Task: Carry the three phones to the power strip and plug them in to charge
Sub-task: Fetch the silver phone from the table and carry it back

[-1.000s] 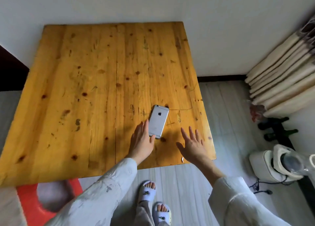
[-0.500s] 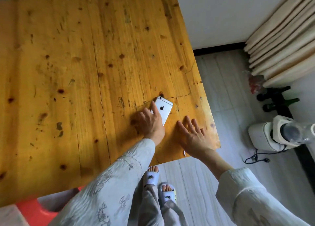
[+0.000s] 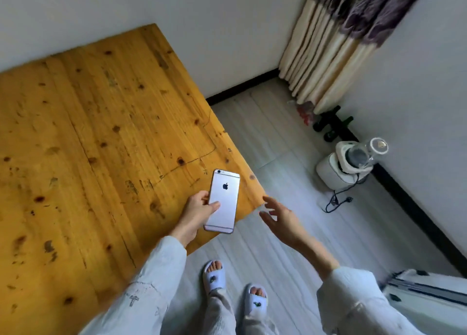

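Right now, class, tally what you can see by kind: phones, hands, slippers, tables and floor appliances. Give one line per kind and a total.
Phones: 1, the silver phone held in the left hand
Hands: 2, with the right hand holding nothing
Slippers: 2
Tables: 1
Floor appliances: 1, white
Total: 7

The silver phone (image 3: 223,201), flat on the wooden table (image 3: 101,145) a moment ago, is now lifted clear, gripped back-up in the left hand (image 3: 198,212), while the right hand (image 3: 280,214) has come off the tabletop and hangs, fingers spread, past the table's corner.
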`<state>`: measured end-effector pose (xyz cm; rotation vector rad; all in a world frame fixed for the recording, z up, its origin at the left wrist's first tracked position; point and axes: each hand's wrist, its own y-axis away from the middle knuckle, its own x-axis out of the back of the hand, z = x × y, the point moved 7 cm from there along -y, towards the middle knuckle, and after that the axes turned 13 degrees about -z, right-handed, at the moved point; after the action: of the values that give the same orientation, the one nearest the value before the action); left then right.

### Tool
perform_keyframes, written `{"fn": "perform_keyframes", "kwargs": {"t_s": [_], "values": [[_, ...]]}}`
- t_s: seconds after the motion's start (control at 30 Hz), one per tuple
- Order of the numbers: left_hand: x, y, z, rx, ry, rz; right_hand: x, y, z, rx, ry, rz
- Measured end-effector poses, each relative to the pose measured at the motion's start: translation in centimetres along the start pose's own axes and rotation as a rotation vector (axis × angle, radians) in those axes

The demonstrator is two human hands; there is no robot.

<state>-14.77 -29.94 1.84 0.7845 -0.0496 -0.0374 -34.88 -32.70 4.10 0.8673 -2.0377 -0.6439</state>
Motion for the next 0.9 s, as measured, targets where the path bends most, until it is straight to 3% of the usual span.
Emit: {"fn": "perform_keyframes", "kwargs": {"t_s": [0.2,0.4,0.63,0.9], "values": [[-11.5,5.5,7.5,-0.191,-0.009,-0.167,6.6,12.7,6.6,-0.034,-0.257,0.259],[-30.4,12.0,11.0,-0.385,-0.224,-0.411,8.8,30.7,19.0,-0.098,-0.412,0.583],[-56.2,23.1,7.7,-0.463,-0.446,-0.844,5.4,53.4,35.6,-0.291,-0.615,0.945],[-80.6,38.7,-1.0,-0.442,-0.671,-1.347,-6.5,73.9,49.2,-0.508,-0.961,1.379]]}}
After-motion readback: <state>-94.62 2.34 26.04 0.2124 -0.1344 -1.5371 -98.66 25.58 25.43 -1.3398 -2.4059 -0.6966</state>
